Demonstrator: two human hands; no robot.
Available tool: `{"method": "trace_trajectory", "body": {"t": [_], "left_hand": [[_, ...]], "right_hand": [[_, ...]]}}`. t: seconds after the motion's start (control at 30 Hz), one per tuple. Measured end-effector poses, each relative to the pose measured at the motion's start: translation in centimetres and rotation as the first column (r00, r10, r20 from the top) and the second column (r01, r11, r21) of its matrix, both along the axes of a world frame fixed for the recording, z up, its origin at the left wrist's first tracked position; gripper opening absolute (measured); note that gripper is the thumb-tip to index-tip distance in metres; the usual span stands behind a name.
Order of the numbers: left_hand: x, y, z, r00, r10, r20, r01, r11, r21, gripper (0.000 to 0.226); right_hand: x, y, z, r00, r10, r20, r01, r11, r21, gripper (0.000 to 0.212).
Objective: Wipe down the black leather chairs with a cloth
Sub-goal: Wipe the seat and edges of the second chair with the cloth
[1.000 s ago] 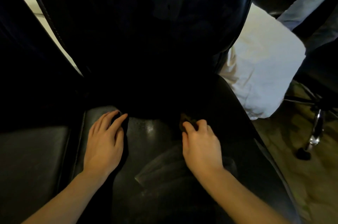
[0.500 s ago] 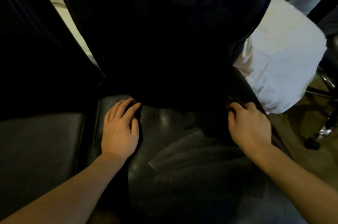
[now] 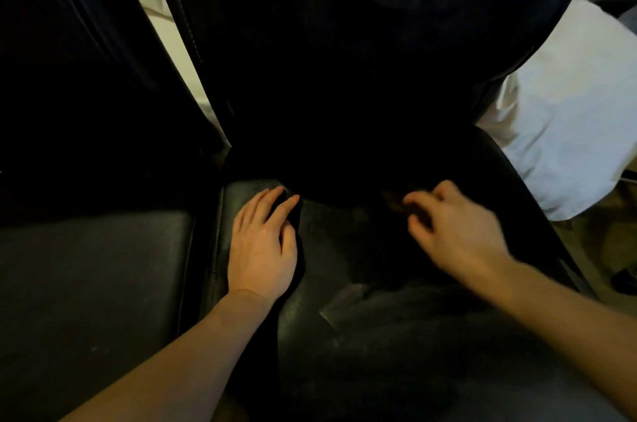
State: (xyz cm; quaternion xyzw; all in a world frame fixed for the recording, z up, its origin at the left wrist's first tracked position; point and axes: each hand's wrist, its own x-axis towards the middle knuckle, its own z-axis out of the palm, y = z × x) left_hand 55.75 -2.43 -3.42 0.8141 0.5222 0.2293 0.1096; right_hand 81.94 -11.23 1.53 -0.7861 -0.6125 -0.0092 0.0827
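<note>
A black leather chair fills the view, its seat below me and its tall backrest rising behind. My left hand rests flat on the seat's left side, fingers straight and pointing toward the backrest. My right hand is at the back of the seat near the crease, fingers curled round a small dark cloth that barely shows in the shadow. The hand is blurred by motion.
A second black leather chair stands close on the left, its backrest beside the first one. White fabric hangs at the right. The floor shows at the right edge.
My right hand swept from the seat's middle out to the right edge, then came partway back toward the middle along the crease. My left hand stayed flat on the seat.
</note>
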Motion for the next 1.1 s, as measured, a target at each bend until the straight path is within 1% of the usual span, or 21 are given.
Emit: {"method": "trace_trajectory", "body": {"t": [0.1,0.2,0.23,0.27,0.33,0.43,0.5,0.57,0.6,0.63,0.67,0.73,0.77,0.8,0.87,0.93,1.0,1.03,1.1], "left_hand": [[0.0,-0.1,0.0,1.0,-0.005,-0.016,0.005,1.0,0.004,0.055],[0.1,0.0,-0.1,0.999,-0.016,-0.029,0.017,1.0,0.013,0.055],[0.0,0.0,-0.2,0.999,-0.02,-0.024,0.021,1.0,0.013,0.055],[-0.1,0.0,-0.3,1.0,-0.021,-0.014,0.021,1.0,0.011,0.055],[-0.2,0.1,-0.4,0.999,-0.04,0.012,0.04,0.999,0.013,0.054],[-0.5,0.4,-0.6,0.996,-0.059,0.063,0.057,0.998,0.034,0.052],[-0.6,0.4,-0.6,0.995,-0.05,0.091,0.047,0.998,0.036,0.05],[-0.5,0.4,-0.4,0.994,-0.054,0.096,0.053,0.998,0.021,0.046],[-0.6,0.5,-0.2,0.994,-0.061,0.092,0.063,0.998,-0.015,0.044],[-0.7,0.6,0.2,0.994,-0.075,0.077,0.08,0.995,-0.065,0.043],[-1.0,0.8,0.6,0.993,-0.11,0.046,0.114,0.987,-0.112,0.044],[-2.4,0.9,1.5,0.976,-0.213,-0.041,0.204,0.964,-0.171,0.047],[-3.3,0.7,1.7,0.967,-0.248,-0.061,0.233,0.954,-0.19,0.048],[-4.4,0.2,1.8,0.965,-0.255,-0.062,0.239,0.95,-0.199,0.048],[-6.2,-1.4,1.7,0.98,-0.195,-0.036,0.184,0.963,-0.197,0.049],[-6.9,-3.3,1.0,0.997,-0.073,0.037,0.079,0.975,-0.206,0.051],[-6.8,-4.2,0.2,0.992,0.009,0.125,0.018,0.978,-0.206,0.05],[-6.6,-4.3,-0.1,0.987,0.033,0.159,0.0,0.979,-0.202,0.048],[-6.6,-4.4,-0.5,0.964,0.098,0.248,-0.04,0.973,-0.229,0.045]], "right_hand": [[1.3,2.2,-0.3,0.99,-0.143,0.02,0.143,0.99,0.009,0.038],[-2.3,4.5,-0.5,0.969,-0.247,-0.006,0.247,0.969,0.022,0.036],[-3.9,4.7,-0.5,0.97,-0.243,-0.021,0.244,0.969,0.032,0.036],[-5.5,4.6,-0.6,0.979,-0.202,-0.031,0.203,0.978,0.039,0.036],[-8.5,3.3,-1.1,0.998,-0.057,-0.035,0.059,0.997,0.051,0.033],[-12.4,0.0,-1.6,0.984,0.165,-0.059,-0.16,0.984,0.078,0.036],[-12.4,-1.6,-1.5,0.958,0.282,-0.05,-0.279,0.959,0.056,0.04],[-10.4,-2.4,-1.2,0.918,0.395,0.028,-0.395,0.918,0.027,0.041],[-9.1,-2.6,-0.9,0.908,0.416,0.056,-0.417,0.909,0.003,0.04],[-7.4,-2.6,-0.7,0.911,0.404,0.078,-0.405,0.914,-0.011,0.039],[-5.5,-2.4,-0.4,0.929,0.357,0.098,-0.357,0.934,-0.019,0.038],[-1.8,-1.6,0.1,0.974,0.19,0.126,-0.191,0.982,-0.006,0.036],[-0.3,-1.0,0.4,0.991,0.09,0.103,-0.089,0.996,-0.008,0.036],[0.7,-0.2,0.6,0.998,0.0,0.064,0.001,1.0,-0.014,0.037],[0.6,1.1,0.6,0.993,-0.114,0.024,0.115,0.993,-0.023,0.037],[-1.8,2.2,0.4,0.988,-0.152,0.021,0.152,0.988,0.006,0.037],[-5.3,3.1,0.2,0.99,-0.138,-0.001,0.138,0.989,0.048,0.037],[-7.1,3.6,0.1,0.994,-0.105,-0.02,0.106,0.993,0.058,0.036],[-11.0,4.1,-0.5,0.998,0.017,-0.065,-0.012,0.997,0.077,0.034]]}}
